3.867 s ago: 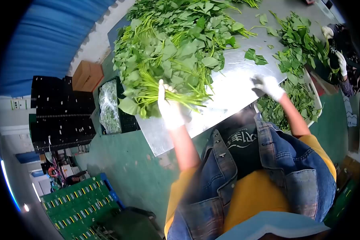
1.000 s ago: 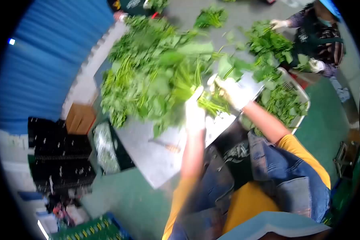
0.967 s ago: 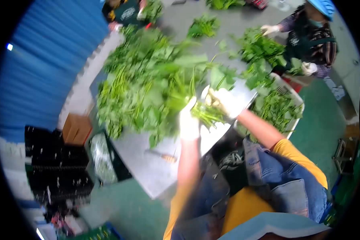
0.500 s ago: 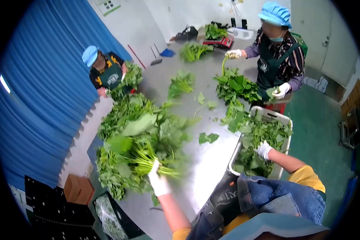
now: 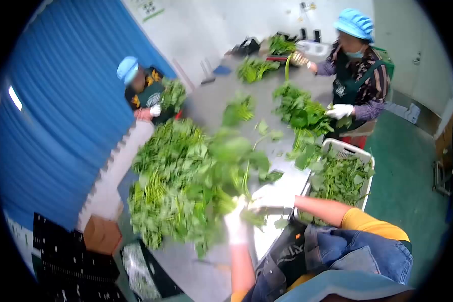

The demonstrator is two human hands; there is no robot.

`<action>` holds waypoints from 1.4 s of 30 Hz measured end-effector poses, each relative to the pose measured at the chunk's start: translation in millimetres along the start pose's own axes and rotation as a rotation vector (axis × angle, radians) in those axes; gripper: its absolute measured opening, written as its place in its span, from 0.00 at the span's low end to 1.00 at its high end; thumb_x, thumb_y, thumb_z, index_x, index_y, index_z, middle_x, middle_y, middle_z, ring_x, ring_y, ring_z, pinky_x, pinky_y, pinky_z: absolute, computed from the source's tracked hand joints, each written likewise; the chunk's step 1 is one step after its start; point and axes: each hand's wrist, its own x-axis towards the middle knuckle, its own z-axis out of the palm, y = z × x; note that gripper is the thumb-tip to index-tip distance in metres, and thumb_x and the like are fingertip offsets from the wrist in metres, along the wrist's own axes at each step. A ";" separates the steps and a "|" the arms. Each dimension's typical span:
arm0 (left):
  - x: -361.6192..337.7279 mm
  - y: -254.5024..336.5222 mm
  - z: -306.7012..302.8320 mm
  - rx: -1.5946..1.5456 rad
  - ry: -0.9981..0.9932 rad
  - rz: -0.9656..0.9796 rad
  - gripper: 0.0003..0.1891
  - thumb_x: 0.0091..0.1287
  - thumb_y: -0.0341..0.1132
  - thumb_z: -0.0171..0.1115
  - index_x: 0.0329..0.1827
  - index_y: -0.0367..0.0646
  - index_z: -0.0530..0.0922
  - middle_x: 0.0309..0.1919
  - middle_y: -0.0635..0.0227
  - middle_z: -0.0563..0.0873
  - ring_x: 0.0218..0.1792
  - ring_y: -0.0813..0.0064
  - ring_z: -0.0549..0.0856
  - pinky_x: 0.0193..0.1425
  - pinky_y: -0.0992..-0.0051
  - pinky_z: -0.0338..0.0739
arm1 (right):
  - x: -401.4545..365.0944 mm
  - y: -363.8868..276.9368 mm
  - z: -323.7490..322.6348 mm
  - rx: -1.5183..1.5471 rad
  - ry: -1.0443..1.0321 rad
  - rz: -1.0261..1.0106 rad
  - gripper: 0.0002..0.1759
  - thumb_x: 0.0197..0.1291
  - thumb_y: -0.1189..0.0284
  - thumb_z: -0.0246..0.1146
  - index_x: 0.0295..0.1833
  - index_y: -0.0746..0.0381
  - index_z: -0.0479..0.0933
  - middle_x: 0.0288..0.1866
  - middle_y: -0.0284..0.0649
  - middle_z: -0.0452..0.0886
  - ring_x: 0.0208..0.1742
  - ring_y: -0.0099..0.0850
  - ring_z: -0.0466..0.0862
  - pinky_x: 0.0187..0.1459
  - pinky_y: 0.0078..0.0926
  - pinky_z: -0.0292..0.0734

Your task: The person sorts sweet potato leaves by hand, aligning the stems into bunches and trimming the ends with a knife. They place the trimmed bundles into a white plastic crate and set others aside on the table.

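Note:
My left hand (image 5: 235, 224), in a white glove, is closed around the stem ends of a bunch of leafy greens (image 5: 231, 156), its leaves smeared by motion. My right hand (image 5: 274, 197), gloved in white too, is beside the stems close to my left hand; blur hides its fingers. To the left of the bunch, a large heap of leafy greens (image 5: 168, 176) covers the metal table (image 5: 196, 274). At my right, a white plastic crate (image 5: 369, 189) holds more loose greens (image 5: 340, 176).
Across the table, a co-worker (image 5: 355, 75) at the right handles greens, and another (image 5: 146, 93) at the left holds a bunch. Smaller bunches (image 5: 256, 69) lie toward the far end. A cardboard box (image 5: 101, 235) and a clear bag of greens (image 5: 140, 274) are low at the left.
My left hand has moved right with the bunch, away from the heap. My right hand has left the crate and come across to the stems. The view has shifted slightly.

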 end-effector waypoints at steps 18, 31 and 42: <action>31.4 -36.6 -30.1 -0.249 0.108 0.176 0.15 0.56 0.19 0.64 0.45 0.36 0.73 0.32 0.66 0.80 0.32 0.75 0.81 0.36 0.76 0.79 | 13.7 20.8 19.2 -0.449 0.021 0.176 0.14 0.51 0.62 0.61 0.35 0.60 0.83 0.32 0.46 0.83 0.31 0.44 0.82 0.38 0.37 0.76; 30.5 -44.5 -18.1 -0.137 0.087 0.171 0.07 0.55 0.22 0.66 0.36 0.37 0.78 0.27 0.68 0.80 0.26 0.78 0.79 0.32 0.78 0.75 | 29.2 23.5 5.2 0.224 0.041 0.284 0.19 0.57 0.61 0.64 0.46 0.65 0.76 0.32 0.35 0.79 0.34 0.23 0.76 0.38 0.22 0.70; 43.9 -62.0 -5.6 -0.333 0.236 0.164 0.16 0.53 0.20 0.67 0.44 0.38 0.75 0.36 0.67 0.79 0.33 0.76 0.78 0.39 0.77 0.75 | 11.2 35.6 15.8 0.473 0.361 0.278 0.12 0.65 0.69 0.55 0.41 0.67 0.79 0.32 0.31 0.80 0.33 0.19 0.76 0.36 0.18 0.72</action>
